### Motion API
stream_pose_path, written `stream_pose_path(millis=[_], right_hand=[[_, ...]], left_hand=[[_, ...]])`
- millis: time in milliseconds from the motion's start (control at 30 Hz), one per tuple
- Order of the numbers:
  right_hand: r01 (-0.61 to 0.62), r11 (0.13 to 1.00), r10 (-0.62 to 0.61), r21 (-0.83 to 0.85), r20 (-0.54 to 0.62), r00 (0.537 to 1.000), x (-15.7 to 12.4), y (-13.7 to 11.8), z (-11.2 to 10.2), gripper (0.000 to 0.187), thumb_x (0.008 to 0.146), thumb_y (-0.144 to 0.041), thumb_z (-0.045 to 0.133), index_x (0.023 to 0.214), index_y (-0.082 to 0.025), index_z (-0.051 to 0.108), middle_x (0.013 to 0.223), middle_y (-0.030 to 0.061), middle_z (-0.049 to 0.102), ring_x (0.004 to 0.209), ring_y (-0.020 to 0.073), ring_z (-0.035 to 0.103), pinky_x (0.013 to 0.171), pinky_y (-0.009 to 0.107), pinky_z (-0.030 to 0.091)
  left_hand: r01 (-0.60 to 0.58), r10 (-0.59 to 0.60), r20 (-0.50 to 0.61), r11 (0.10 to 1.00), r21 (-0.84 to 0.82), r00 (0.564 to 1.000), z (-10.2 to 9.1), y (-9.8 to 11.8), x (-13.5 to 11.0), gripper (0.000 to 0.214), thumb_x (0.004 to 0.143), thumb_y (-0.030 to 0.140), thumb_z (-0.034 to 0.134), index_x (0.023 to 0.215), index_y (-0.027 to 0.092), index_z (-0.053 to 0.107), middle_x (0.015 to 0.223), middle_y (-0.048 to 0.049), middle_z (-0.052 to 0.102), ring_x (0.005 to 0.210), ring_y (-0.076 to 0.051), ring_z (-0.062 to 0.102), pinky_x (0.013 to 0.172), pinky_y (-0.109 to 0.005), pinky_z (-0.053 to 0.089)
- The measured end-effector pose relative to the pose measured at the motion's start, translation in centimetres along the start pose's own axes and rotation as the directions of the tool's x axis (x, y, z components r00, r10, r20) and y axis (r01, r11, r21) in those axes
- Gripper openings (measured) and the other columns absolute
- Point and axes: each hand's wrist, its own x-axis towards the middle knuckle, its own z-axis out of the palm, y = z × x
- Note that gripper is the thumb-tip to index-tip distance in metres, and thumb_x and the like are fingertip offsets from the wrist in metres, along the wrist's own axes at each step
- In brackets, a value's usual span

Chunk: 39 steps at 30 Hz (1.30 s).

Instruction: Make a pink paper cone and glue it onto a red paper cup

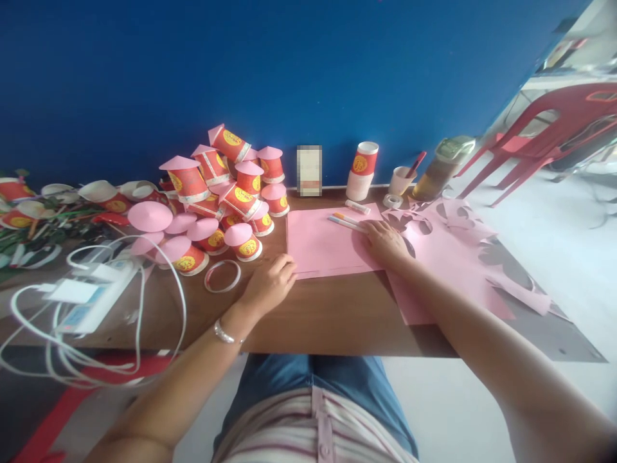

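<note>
A sheet of pink paper (322,241) lies flat on the brown table in front of me. My left hand (272,283) is at its lower left corner, fingers closed together on the paper's edge. My right hand (385,244) rests palm down on the sheet's right side, fingers stretched out. Two slim pens, an orange-ended pen (344,218) and a bluish-white pen (340,224), lie by its fingertips; their far ends are hidden under the hand. To the right, cut-up pink paper (434,276) with scalloped holes lies partly beneath my right forearm.
Red paper-cup lanterns (243,199) with pink cone tops are piled at the left. Nearer are a tape ring (222,276) and a power strip (101,296) with tangled white cables. Stacked cups (361,170), a pen cup (400,181), a tape roll (393,201) and a jar (441,170) stand at the back.
</note>
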Motion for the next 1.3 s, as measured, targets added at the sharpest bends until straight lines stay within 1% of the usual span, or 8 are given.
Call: stream_pose_path(millis=[233, 467, 700, 833, 967, 1133, 1233, 1300], right_hand=[[0.204, 0.979, -0.204, -0.014, -0.071, 0.976, -1.4, 0.7, -3.8, 0.035, 0.100, -0.030, 0.052, 0.129, -0.018, 0.067, 0.136, 0.0145, 0.068, 0.127, 0.0336, 0.060, 0.102, 0.051, 0.052], [0.211, 0.969, -0.211, -0.130, 0.014, 0.977, -9.2, 2.4, -9.9, 0.033, 0.104, -0.036, 0.049, 0.126, -0.021, 0.067, 0.116, 0.0100, 0.077, 0.095, 0.0284, 0.073, 0.079, 0.041, 0.058], [0.300, 0.944, -0.295, -0.137, 0.057, 0.954, -16.9, 1.0, -10.0, 0.030, 0.104, -0.037, 0.050, 0.123, -0.017, 0.062, 0.116, 0.0146, 0.075, 0.097, 0.0265, 0.074, 0.062, 0.033, 0.058], [0.265, 0.957, -0.257, -0.120, 0.081, 0.963, -18.2, 0.4, -9.6, 0.022, 0.098, -0.022, 0.052, 0.117, -0.019, 0.063, 0.111, 0.0135, 0.072, 0.092, 0.0241, 0.072, 0.052, 0.028, 0.053], [0.264, 0.949, -0.247, -0.175, 0.110, 0.963, -18.2, 0.8, -8.6, 0.038, 0.086, -0.006, 0.054, 0.119, -0.022, 0.065, 0.097, 0.0124, 0.071, 0.079, 0.0231, 0.068, 0.044, 0.028, 0.044], [0.207, 0.933, -0.222, -0.295, -0.017, 0.975, -17.8, 1.2, -9.4, 0.064, 0.087, -0.006, 0.050, 0.148, -0.023, 0.050, 0.078, 0.0083, 0.070, 0.067, 0.0230, 0.066, 0.041, 0.031, 0.039], [0.029, 0.950, -0.096, -0.311, -0.202, 0.975, -17.4, -0.2, -11.7, 0.069, 0.095, -0.012, 0.046, 0.160, -0.029, 0.036, 0.102, 0.0107, 0.077, 0.085, 0.0257, 0.075, 0.055, 0.033, 0.053], [-0.059, 0.971, -0.027, -0.232, -0.352, 0.936, -16.9, -2.1, -12.9, 0.066, 0.098, -0.020, 0.048, 0.162, -0.030, 0.034, 0.116, 0.0113, 0.077, 0.099, 0.0291, 0.076, 0.070, 0.037, 0.060]], left_hand=[[-0.017, 0.016, -0.058, 1.000, -0.007, 0.998, 0.2, -0.6, -0.2, 0.021, 0.096, 0.004, 0.051, 0.095, 0.017, 0.069, 0.097, -0.0083, 0.069, 0.090, -0.021, 0.066, 0.081, -0.033, 0.055], [-0.021, 0.021, -0.043, 1.000, -0.007, 0.999, 0.2, -0.8, -0.1, 0.019, 0.099, 0.012, 0.053, 0.089, 0.017, 0.068, 0.094, -0.0072, 0.070, 0.088, -0.021, 0.065, 0.080, -0.034, 0.053], [-0.018, 0.018, -0.028, 1.000, -0.007, 0.999, 0.5, -0.9, 0.0, 0.020, 0.100, 0.013, 0.052, 0.091, 0.017, 0.068, 0.098, -0.0070, 0.071, 0.091, -0.020, 0.068, 0.081, -0.034, 0.053], [-0.015, 0.014, -0.017, 1.000, -0.027, 1.000, 0.6, -1.0, 0.1, 0.019, 0.101, 0.015, 0.051, 0.093, 0.017, 0.068, 0.098, -0.0073, 0.072, 0.092, -0.020, 0.069, 0.083, -0.033, 0.054], [-0.009, 0.007, -0.028, 0.999, -0.052, 1.000, 0.5, -0.9, 0.1, 0.019, 0.101, 0.014, 0.051, 0.093, 0.017, 0.067, 0.098, -0.0074, 0.072, 0.091, -0.020, 0.069, 0.082, -0.033, 0.054], [-0.001, 0.000, -0.013, 0.998, -0.063, 1.000, 0.3, -0.8, 0.0, 0.019, 0.101, 0.015, 0.051, 0.093, 0.018, 0.068, 0.099, -0.0074, 0.072, 0.092, -0.021, 0.068, 0.083, -0.034, 0.054], [0.001, -0.002, -0.007, 0.998, -0.057, 1.000, 0.2, -0.8, 0.1, 0.020, 0.101, 0.015, 0.051, 0.091, 0.019, 0.068, 0.097, -0.0074, 0.072, 0.090, -0.021, 0.068, 0.083, -0.035, 0.054], [0.010, -0.010, -0.003, 0.997, -0.075, 1.000, 0.2, -0.7, 0.2, 0.019, 0.100, 0.016, 0.052, 0.090, 0.019, 0.068, 0.096, -0.0075, 0.073, 0.090, -0.022, 0.067, 0.083, -0.036, 0.053]])
